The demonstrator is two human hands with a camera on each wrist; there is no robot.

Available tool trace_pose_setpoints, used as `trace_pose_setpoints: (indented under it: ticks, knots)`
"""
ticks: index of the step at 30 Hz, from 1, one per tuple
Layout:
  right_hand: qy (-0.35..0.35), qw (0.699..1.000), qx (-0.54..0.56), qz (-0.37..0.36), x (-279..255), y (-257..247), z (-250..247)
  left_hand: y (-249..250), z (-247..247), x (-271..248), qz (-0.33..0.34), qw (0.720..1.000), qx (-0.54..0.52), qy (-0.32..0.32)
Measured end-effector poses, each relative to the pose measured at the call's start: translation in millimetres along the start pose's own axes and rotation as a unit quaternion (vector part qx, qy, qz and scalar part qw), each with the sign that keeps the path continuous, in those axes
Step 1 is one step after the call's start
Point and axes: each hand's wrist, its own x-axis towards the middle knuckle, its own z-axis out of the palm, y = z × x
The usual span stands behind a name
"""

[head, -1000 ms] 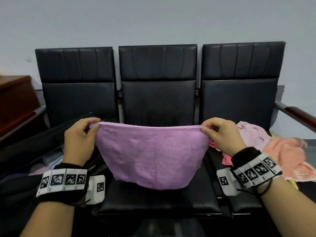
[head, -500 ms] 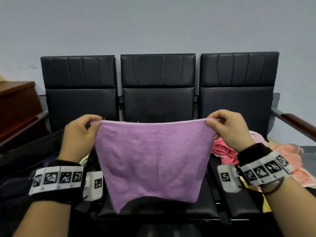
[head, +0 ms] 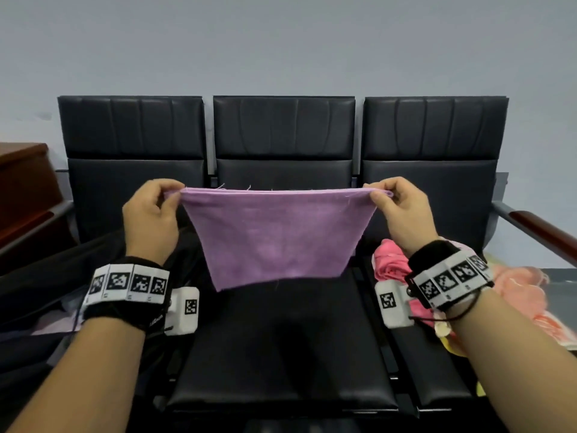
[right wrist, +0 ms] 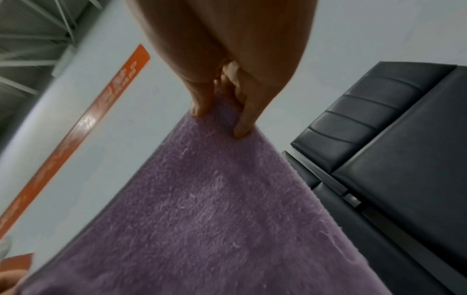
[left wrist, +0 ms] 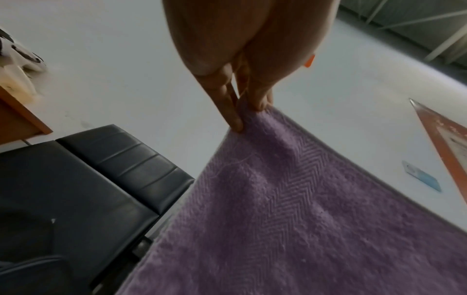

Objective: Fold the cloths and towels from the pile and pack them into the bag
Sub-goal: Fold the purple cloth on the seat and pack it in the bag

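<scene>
**Purple towel held up by its two top corners, over the middle seat**

Left hand (head: 150, 220) pinched the upper left corner of the purple towel (head: 278, 235); thumb and fingertips (left wrist: 235, 123) were closed on the fabric, as the left wrist view confirmed. Right hand (head: 402, 214) pinched the upper right corner the same way, fingertips (right wrist: 242, 129) pressed into the pile. Top edge was drawn taut and roughly level between the hands. Towel hung free in the air in front of the middle seat (head: 281, 345) of a black three-seat bench, lower edge clear of the cushion. Lower edge sloped, left side hanging lower than right.

Pile of pink cloths (head: 390, 260) lay on the right-hand seat, behind the right wrist. Black bag (head: 37, 276) sat on the left-hand seat, partly open; pale fabric showed inside, kind not identifiable. Both wrists carried bands with black-and-white markers.
</scene>
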Motion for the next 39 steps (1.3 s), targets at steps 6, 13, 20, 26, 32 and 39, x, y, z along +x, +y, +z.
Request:
trace_pose_setpoints:
  ticks: [6, 13, 20, 26, 32, 39]
  knots:
    - [-0.106, 0.992, 0.013, 0.064, -78.7, 41.0, -10.2, -26.2, -15.1, -60.0, -0.034, 0.993, -0.012, -0.116]
    - [-0.271, 0.943, -0.074, 0.178, -146.4, 103.4, -10.7, -62.3, -18.7, -146.1, -0.185, 0.907, 0.023, -0.377]
    - [-0.328, 0.916, -0.035, 0.228, -153.7, 112.4, -23.3, -75.9, -32.4, -171.2, -0.262, 0.835, -0.044, -0.482]
    - [-0.227, 0.936, -0.067, 0.262, -158.1, 138.6, 2.8, -84.8, -2.4, -176.9, -0.286, 0.855, -0.019, -0.433]
    - [-0.156, 0.942, -0.102, 0.280, -149.1, 178.9, 26.6, -105.9, 40.5, -188.2, -0.314, 0.882, 0.013, -0.351]
    - [-0.149, 0.930, -0.179, 0.283, -129.8, 217.2, 52.3, -136.6, 76.2, -183.7, -0.322, 0.877, 0.065, -0.351]
